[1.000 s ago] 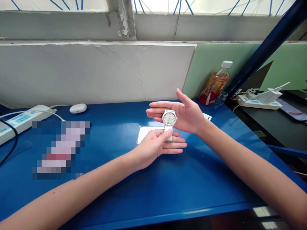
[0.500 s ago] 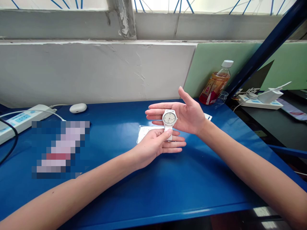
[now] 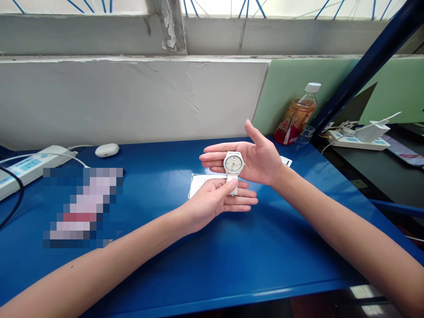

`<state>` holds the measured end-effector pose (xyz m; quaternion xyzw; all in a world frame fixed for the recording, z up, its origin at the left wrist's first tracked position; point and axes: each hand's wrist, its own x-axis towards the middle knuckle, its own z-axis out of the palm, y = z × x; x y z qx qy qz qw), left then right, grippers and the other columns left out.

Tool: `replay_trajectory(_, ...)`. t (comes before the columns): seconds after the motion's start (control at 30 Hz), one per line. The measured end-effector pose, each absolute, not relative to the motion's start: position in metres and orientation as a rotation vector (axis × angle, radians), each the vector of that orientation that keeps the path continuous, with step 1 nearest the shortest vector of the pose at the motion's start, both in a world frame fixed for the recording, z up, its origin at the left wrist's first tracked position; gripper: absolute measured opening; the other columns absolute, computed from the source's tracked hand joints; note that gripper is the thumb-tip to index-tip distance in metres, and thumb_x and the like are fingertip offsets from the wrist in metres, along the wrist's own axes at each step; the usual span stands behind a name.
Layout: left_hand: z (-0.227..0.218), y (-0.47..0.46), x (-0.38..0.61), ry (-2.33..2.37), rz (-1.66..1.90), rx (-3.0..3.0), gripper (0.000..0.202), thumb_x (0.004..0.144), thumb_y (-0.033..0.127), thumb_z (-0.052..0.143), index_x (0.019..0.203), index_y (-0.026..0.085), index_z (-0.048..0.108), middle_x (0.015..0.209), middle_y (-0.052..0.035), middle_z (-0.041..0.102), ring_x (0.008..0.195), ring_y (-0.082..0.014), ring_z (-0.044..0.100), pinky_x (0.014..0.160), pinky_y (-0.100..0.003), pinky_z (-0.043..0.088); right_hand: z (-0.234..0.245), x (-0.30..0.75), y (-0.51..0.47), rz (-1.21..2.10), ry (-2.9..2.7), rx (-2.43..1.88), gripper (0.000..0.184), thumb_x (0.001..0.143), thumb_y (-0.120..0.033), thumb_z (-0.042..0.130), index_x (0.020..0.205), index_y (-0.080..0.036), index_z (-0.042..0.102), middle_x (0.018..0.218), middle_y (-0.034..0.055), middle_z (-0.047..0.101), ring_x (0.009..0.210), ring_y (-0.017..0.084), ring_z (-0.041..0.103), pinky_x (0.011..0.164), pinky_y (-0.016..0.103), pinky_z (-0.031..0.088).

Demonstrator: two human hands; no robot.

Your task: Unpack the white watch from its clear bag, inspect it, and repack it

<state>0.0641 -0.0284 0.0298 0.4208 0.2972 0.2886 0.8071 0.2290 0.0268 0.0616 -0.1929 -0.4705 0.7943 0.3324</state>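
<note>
A white wristwatch (image 3: pixel 233 163) with a round pale dial faces up in the middle of the view. My left hand (image 3: pixel 215 198) pinches its lower strap, thumb on top and fingers stretched out beneath. Just beyond, my right hand (image 3: pixel 255 161) lies palm up with its fingers straight and thumb raised. The watch head is over the fingers of that hand; whether it rests on them I cannot tell. Behind my left hand lies a white card in a clear sleeve (image 3: pixel 198 183), partly covered.
On the blue desk (image 3: pixel 232 265), a power strip (image 3: pixel 33 165), a white earbud case (image 3: pixel 107 150) and a blurred-out phone-like object (image 3: pixel 86 198) lie left. A drink bottle (image 3: pixel 296 115) leans at the back right, near a blue post (image 3: pixel 367 66). Another power strip (image 3: pixel 359 140) is beyond.
Hands and watch hold nearly the same pose. The whole view has shifted very slightly.
</note>
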Motion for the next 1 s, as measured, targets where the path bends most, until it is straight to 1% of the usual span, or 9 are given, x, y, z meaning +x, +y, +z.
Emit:
replay_trajectory(0.13,0.0294,-0.0276,0.0643,0.635,0.639,0.879,0.028,0.103,0.03,0.053,0.106,0.008,0.069,0.108,-0.0183,0.075,0.101,-0.0263,0.074,0.092,-0.038,0.056,0.0593,0.2294,0.0274,2.077,-1.21,-0.511,0.08,0.091,-0.076,0.031,0.11,-0.011,0.071,0.125,0.0193,0.07,0.128,0.032,0.059,0.11,0.048,0.042)
replay_trajectory(0.33,0.0316,-0.0268,0.0637,0.64,0.635,0.871,0.024,0.1,0.029,0.057,0.105,0.009,0.07,0.108,-0.0181,0.075,0.102,-0.0268,0.073,0.094,-0.039,0.055,0.0607,0.2283,0.026,2.087,-1.188,-0.529,0.081,0.09,-0.078,0.029,0.111,-0.012,0.071,0.126,0.0177,0.07,0.127,0.031,0.06,0.11,0.047,0.043)
replay_trajectory(0.53,0.0317,-0.0269,0.0636,0.662,0.62,0.887,0.027,0.098,0.034,0.061,0.105,0.009,0.069,0.11,-0.0197,0.074,0.104,-0.0293,0.073,0.096,-0.043,0.054,0.0597,0.2278,0.0267,2.095,-1.196,-0.522,0.08,0.091,-0.077,0.03,0.111,-0.012,0.071,0.125,0.0177,0.071,0.127,0.031,0.06,0.11,0.047,0.043)
replay_trajectory(0.7,0.034,-0.028,0.0645,0.703,0.602,0.88,0.027,0.099,0.033,0.058,0.103,0.008,0.069,0.108,-0.0201,0.074,0.101,-0.0287,0.074,0.094,-0.042,0.055,0.0582,0.2281,0.0272,2.098,-1.192,-0.528,0.08,0.09,-0.077,0.031,0.111,-0.011,0.071,0.125,0.0183,0.071,0.126,0.032,0.061,0.11,0.047,0.043)
replay_trajectory(0.83,0.0342,-0.0282,0.0652,0.702,0.603,0.88,0.027,0.101,0.03,0.055,0.103,0.007,0.068,0.109,-0.0207,0.074,0.101,-0.0283,0.074,0.092,-0.04,0.056,0.0566,0.2285,0.0282,2.106,-1.183,-0.505,0.081,0.091,-0.077,0.029,0.112,-0.011,0.071,0.124,0.018,0.072,0.125,0.031,0.062,0.11,0.047,0.043)
replay_trajectory(1.0,0.0327,-0.0264,0.0644,0.685,0.626,0.89,0.026,0.098,0.033,0.059,0.102,0.009,0.069,0.107,-0.0191,0.075,0.102,-0.029,0.073,0.095,-0.042,0.055,0.0539,0.2298,0.0313,2.073,-1.176,-0.521,0.081,0.091,-0.076,0.029,0.113,-0.011,0.071,0.125,0.0181,0.071,0.124,0.031,0.062,0.108,0.046,0.045)
